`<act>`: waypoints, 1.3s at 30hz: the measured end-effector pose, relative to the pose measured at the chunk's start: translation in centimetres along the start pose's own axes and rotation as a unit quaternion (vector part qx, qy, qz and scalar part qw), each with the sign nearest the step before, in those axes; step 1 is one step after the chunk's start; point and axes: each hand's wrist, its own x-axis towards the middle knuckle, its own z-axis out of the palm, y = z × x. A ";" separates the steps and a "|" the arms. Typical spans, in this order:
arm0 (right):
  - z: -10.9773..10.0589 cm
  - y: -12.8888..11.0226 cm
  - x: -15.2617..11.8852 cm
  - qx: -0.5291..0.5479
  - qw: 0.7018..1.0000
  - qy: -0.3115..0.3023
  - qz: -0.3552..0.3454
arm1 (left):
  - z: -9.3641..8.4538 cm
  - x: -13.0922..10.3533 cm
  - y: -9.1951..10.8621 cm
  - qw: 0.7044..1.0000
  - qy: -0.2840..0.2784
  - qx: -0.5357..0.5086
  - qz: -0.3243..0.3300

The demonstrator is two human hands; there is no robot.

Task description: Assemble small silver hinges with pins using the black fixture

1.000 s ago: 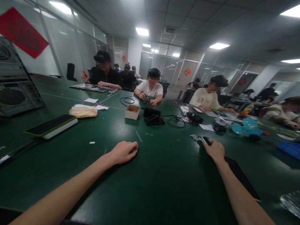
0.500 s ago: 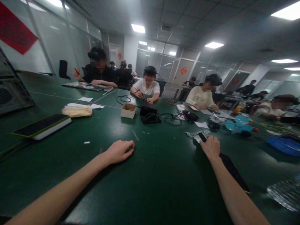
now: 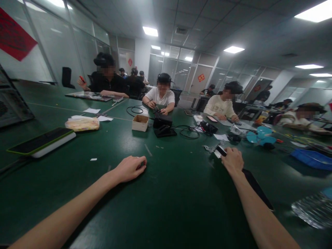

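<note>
My left hand (image 3: 131, 168) rests on the green table (image 3: 166, 200) with its fingers curled together; whether anything small is inside cannot be seen. On the right, my right hand (image 3: 232, 160) has its fingers closed at a small black and white object (image 3: 220, 151). Metal pieces (image 3: 209, 148) lie just beyond that object. Under my right wrist and forearm, a flat black tablet-like slab (image 3: 256, 188) shows in part.
Ahead stand an open box (image 3: 140, 123) and a black stand (image 3: 165, 131) with cables. A power bank-like device (image 3: 43, 141) lies left. A blue tray (image 3: 312, 158), blue fan blades (image 3: 260, 136) and a clear plastic bottle (image 3: 311, 209) are right. Several people sit beyond.
The view has shifted slightly, so most things appear a little further left. My left hand stays on the table, and my right hand remains at the black and white object.
</note>
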 end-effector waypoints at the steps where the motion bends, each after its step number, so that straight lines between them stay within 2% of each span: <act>1: -0.1 0.0 0.0 0.001 1.000 0.003 0.000 | 0.0 0.0 0.0 1.000 0.000 0.000 0.000; 16: -0.4 -0.3 -0.4 0.031 0.999 0.017 0.012 | 0.0 -0.1 -0.1 1.000 0.002 -0.010 0.001; 30: -0.1 -0.3 -0.4 0.086 0.983 -0.144 0.076 | -0.3 -0.6 0.4 1.000 0.006 -0.007 -0.012; 39: -0.7 -0.5 -0.6 0.093 0.978 -0.171 0.071 | -0.2 -0.7 0.4 1.000 0.008 -0.007 -0.016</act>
